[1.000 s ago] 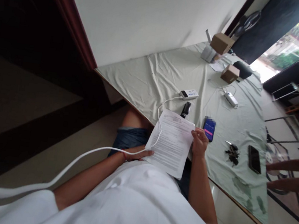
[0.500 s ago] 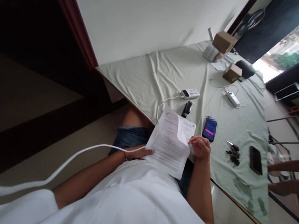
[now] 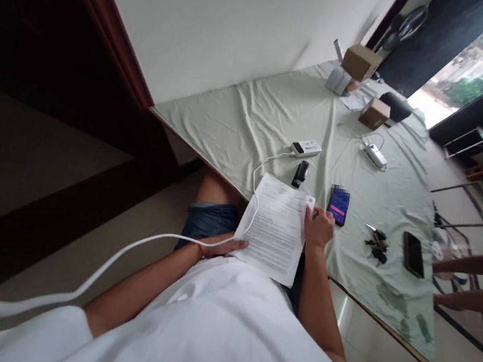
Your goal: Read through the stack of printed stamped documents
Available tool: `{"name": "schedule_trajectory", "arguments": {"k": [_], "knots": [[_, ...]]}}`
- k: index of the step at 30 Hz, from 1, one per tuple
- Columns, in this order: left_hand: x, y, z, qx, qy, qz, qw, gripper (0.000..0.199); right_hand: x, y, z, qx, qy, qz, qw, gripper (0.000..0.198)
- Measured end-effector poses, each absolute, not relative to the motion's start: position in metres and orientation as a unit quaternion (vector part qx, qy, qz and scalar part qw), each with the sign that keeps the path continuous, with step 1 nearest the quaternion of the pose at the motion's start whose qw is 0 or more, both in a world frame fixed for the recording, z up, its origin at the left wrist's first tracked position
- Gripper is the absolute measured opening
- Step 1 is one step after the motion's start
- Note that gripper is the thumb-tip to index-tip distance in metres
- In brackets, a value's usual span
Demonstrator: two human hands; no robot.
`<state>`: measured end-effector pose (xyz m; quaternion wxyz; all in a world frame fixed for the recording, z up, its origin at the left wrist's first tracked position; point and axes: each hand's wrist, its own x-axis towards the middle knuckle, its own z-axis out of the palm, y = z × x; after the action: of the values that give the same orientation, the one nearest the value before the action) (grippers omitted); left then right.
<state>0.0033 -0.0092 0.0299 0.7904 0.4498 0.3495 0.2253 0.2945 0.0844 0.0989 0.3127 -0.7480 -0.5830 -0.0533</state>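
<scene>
Printed sheets of paper [image 3: 273,227] lie in a small stack over my lap, against the table's near edge, the top page flat. My left hand [image 3: 220,245] grips their lower left edge, thumb on top and fingers underneath, out of sight. At the upper right edge, my right hand [image 3: 319,228] has its fingers curled, with the thumb against the paper's margin. A white cable [image 3: 171,235] crosses my left wrist and runs over the sheets to a white power bank [image 3: 306,149]. Just right of my right hand lies a phone [image 3: 337,209] with its screen lit.
A green cloth covers the table [image 3: 278,108]. On it are a small black device [image 3: 300,174], a bunch of keys [image 3: 377,246], a dark phone [image 3: 413,254], a second white device [image 3: 376,156] and cardboard boxes [image 3: 374,114]. Another person's limbs [image 3: 471,273] show at right.
The top page, bent up along its right side before, now lies flat. My right hand has moved slightly left and up to the paper's edge. My left hand stays in place.
</scene>
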Motion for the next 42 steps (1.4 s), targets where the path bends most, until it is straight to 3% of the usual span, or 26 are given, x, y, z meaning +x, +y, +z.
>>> {"name": "schedule_trajectory", "arguments": {"k": [3,9,20,26,29,36,42], "knots": [[0.003,-0.010,0.035,0.458,0.341,0.230,0.788,0.079,0.297,0.088,0.096,-0.755,-0.575,-0.039,0.312,0.033],[0.003,-0.010,0.042,0.456,0.345,0.231,0.787,0.082,0.306,0.095,0.094,-0.703,-0.595,0.010,0.389,0.017],[0.003,-0.010,0.037,0.460,0.364,0.217,0.780,0.087,0.299,0.082,0.099,-0.649,-0.605,0.018,0.460,0.040],[0.003,-0.010,0.041,0.475,0.348,0.231,0.774,0.087,0.294,0.063,0.111,-0.603,-0.620,0.030,0.501,0.033],[0.004,-0.010,0.042,0.472,0.345,0.231,0.777,0.081,0.294,0.046,0.116,-0.551,-0.655,0.093,0.509,0.025],[0.005,-0.011,0.051,0.478,0.433,0.204,0.737,0.077,0.305,0.015,0.116,-0.423,-0.722,0.347,0.424,0.013],[0.007,-0.010,0.048,0.470,0.445,0.223,0.729,0.074,0.303,0.011,0.113,-0.463,-0.650,0.392,0.458,0.036]]}}
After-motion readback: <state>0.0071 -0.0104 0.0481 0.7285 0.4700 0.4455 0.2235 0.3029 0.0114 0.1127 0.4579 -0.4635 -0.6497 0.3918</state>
